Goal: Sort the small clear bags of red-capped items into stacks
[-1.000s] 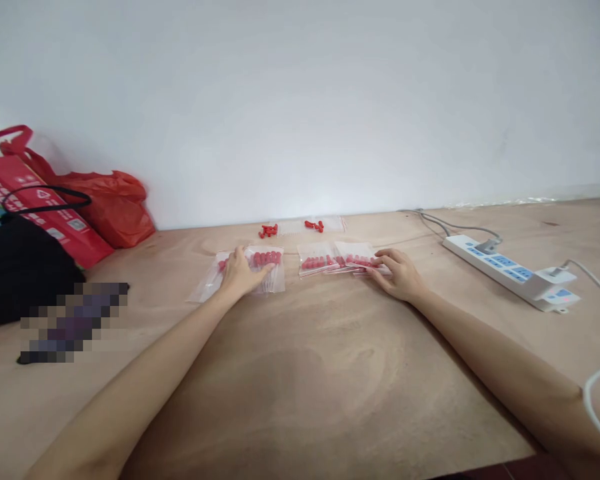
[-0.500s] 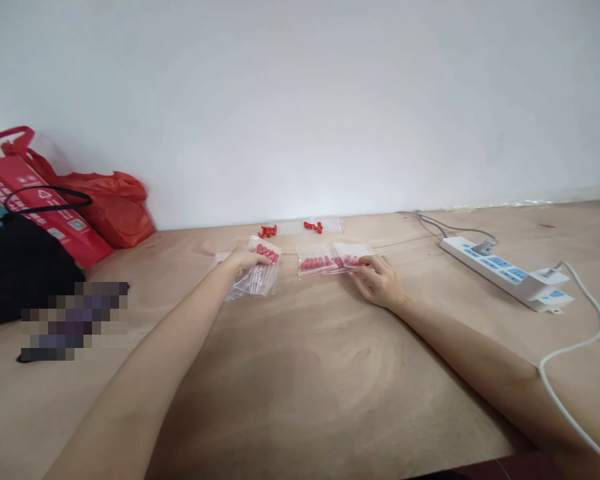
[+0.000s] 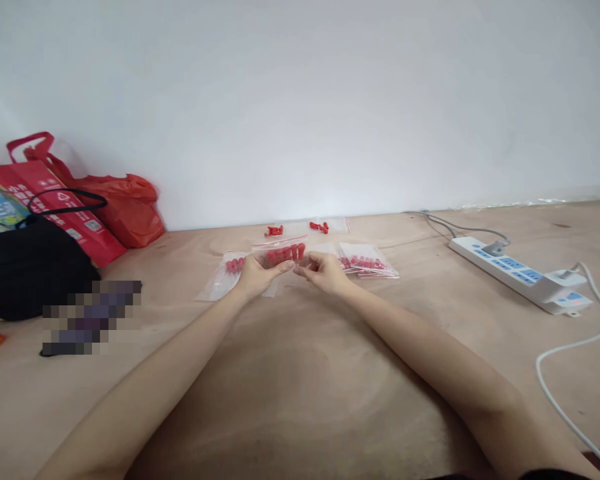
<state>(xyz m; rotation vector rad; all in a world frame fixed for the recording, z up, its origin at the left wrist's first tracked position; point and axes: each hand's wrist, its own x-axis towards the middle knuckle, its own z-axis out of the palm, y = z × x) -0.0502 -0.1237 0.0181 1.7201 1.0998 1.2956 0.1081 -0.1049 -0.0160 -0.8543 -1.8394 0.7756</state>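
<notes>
- A white cable (image 3: 565, 373) is curling over the wooden table (image 3: 300, 387) on the near right, and a black bag (image 3: 30, 267) is sitting at the left
- Left hand (image 3: 257, 273) and right hand (image 3: 325, 272) are meeting at the middle, fingers pinching one clear bag of red pieces (image 3: 283, 255) between them, lifted just off the table
- One more filled bag (image 3: 227, 273) is lying left of the hands, a small stack (image 3: 367, 263) right
- A power strip (image 3: 520, 277) is lying further right
- Two clusters of loose red pieces (image 3: 297, 229) and a red bag (image 3: 125, 207) are lying by the wall
</notes>
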